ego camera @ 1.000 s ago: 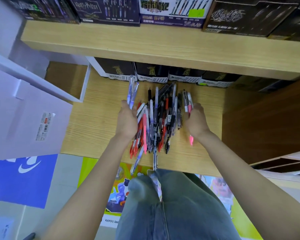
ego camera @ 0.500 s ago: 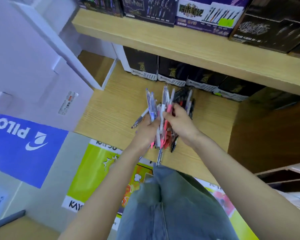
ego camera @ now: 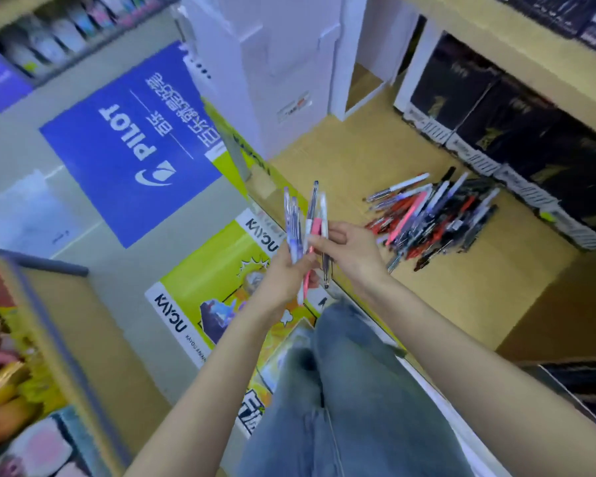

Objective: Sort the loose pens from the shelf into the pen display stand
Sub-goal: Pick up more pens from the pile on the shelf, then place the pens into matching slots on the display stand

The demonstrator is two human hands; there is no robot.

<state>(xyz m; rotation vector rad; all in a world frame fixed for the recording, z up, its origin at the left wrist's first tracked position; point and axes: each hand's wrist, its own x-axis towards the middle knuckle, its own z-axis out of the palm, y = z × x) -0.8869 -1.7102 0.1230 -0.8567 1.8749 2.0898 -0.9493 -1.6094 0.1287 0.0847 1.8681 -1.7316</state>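
Both hands at frame centre pinch 1 small bunch of pens [ego camera: 307,225] upright, left hand [ego camera: 286,270] and right hand [ego camera: 350,251] closed around it, likely squaring it for the stand, not visible; loose pen pile [ego camera: 434,218] on wooden shelf [ego camera: 341,156], right of centre.

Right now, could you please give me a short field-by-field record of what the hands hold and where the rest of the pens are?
left hand: grips a bunch of purple-blue pens, tips up
right hand: pinches a pink pen and a dark pen against the same bunch
loose pens: pile on the wooden shelf, to the right of the hands
behind pile: dark boxes
pen display stand: not identifiable
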